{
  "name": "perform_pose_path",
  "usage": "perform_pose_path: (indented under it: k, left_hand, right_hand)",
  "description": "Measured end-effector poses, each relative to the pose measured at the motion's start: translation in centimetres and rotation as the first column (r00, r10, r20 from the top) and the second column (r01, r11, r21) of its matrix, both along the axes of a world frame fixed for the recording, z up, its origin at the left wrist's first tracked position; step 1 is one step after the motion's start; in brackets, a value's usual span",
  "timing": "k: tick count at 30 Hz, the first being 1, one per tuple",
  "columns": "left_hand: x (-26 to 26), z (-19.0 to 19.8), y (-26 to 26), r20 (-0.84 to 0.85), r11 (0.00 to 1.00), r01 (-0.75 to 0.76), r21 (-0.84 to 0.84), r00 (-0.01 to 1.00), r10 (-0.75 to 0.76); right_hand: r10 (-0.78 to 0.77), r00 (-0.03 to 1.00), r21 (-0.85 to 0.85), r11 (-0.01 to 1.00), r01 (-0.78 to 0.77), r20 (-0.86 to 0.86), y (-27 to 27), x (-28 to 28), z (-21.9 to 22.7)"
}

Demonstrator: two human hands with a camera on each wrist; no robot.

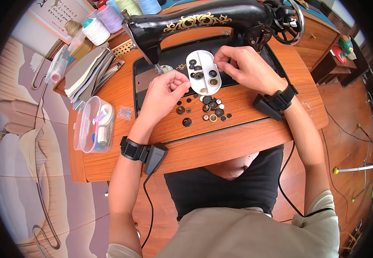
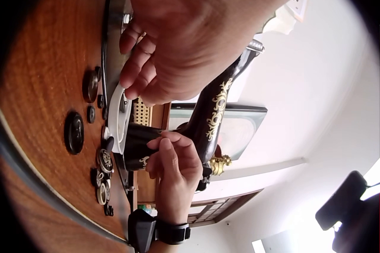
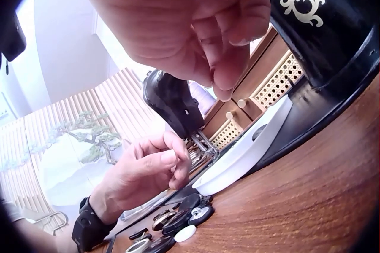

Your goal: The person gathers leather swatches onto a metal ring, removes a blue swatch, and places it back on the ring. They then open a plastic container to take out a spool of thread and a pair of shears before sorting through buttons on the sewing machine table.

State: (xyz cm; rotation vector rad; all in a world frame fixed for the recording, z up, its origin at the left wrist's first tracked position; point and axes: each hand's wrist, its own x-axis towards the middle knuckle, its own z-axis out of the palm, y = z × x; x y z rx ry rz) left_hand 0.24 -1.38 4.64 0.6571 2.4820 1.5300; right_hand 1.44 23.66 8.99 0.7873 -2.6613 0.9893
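A white divided tray (image 1: pixel 205 56) with several dark buttons (image 1: pixel 199 75) and a brownish button (image 1: pixel 213 81) in it lies at the front of the sewing machine bed. My left hand (image 1: pixel 162 92) is at the tray's left rim, fingers curled and thumb tip right at the edge. My right hand (image 1: pixel 251 69) is over the right rim, thumb and forefinger drawn together; I cannot tell whether a small thing is between them. Loose buttons (image 1: pixel 219 112), black, white and brown, lie on the wood in front of the tray. In the left wrist view a large black button (image 2: pixel 74 132) lies nearest.
The black sewing machine (image 1: pixel 199 21) stands behind the tray. At left are a clear plastic box (image 1: pixel 83 129) with thread spools, a small clear packet (image 1: pixel 125 113) and a stack of cloth or books (image 1: pixel 87 71). Thread cones (image 1: pixel 109 18) stand at the back left.
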Motion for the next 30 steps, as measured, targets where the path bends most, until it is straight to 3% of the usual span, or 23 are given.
perform_pose_path:
  k: [6,9,22,26,28,30]
  left_hand:
    - [-0.2,-0.4,-0.2,-0.042,0.999,-0.031,-0.042,0.999,0.03]
    - [0.1,0.0,0.1,-0.058,0.999,-0.014,-0.052,0.998,0.011]
    - [0.4,-0.1,0.4,-0.086,0.998,0.005,-0.058,0.996,-0.009]
    - [0.6,0.1,0.5,-0.063,0.999,-0.004,-0.05,0.998,0.001]
    - [0.5,0.2,0.5,-0.054,0.999,-0.015,-0.037,0.998,0.013]
    - [0.4,-0.1,0.4,-0.056,0.999,-0.001,-0.037,0.998,-0.001]
  right_hand:
    - [-0.12,0.989,-0.003,0.993,0.121,-0.091,0.3,-0.3,-0.3]
    - [-0.079,0.975,0.014,0.996,0.084,-0.206,0.6,-1.0,-1.3]
    - [0.028,0.998,0.1,0.995,-0.022,-0.059,0.3,-0.6,-1.2]
    - [-0.009,1.0,0.112,0.994,0.011,-0.016,0.3,-0.8,-1.4]
    - [0.044,0.989,0.043,0.998,-0.038,-0.14,0.2,-1.5,-2.1]
    - [0.091,0.965,0.085,0.994,-0.072,-0.248,-0.6,-2.4,-2.0]
